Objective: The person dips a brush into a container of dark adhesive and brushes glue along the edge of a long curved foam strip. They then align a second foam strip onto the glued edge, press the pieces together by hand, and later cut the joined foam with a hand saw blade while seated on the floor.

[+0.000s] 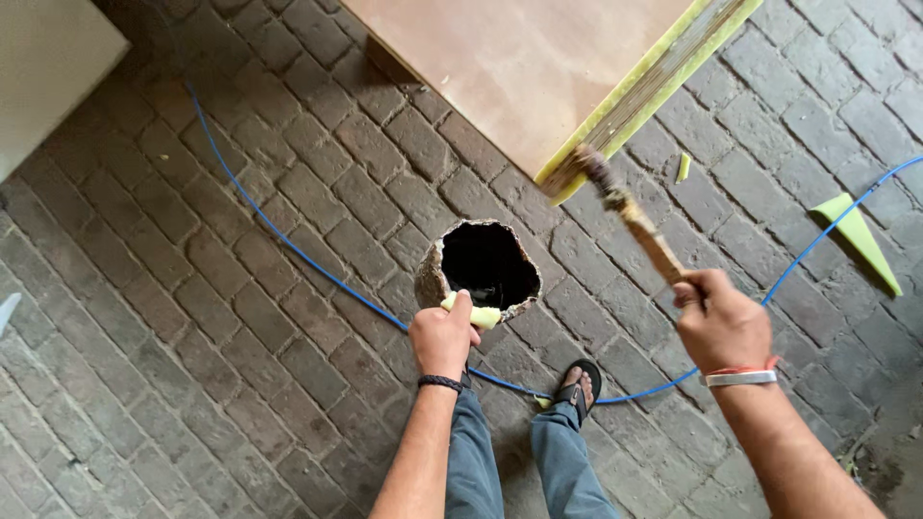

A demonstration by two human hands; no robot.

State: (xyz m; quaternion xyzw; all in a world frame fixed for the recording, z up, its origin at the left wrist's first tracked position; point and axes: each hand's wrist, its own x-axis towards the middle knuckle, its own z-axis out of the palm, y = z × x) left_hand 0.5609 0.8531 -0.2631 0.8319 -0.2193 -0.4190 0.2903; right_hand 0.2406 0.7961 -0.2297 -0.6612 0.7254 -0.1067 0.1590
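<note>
Right hand (pixel 719 322) grips worn glue-caked brush (pixel 630 216) at yellow-edged plywood board (pixel 538 67), upper centre; left hand (pixel 444 336) clutches dark glue tin (pixel 486 267). I judge drips likely on brick floor (pixel 240 317).

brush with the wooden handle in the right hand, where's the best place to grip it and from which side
Grip the long brush with the pale wooden handle at its bare lower end, where the right hand wraps it now, coming from below. The shaft slants up-left to a dark, coated head resting at the yellow-smeared edge of the plywood board, so the low end looks clean and gives reach.
</note>
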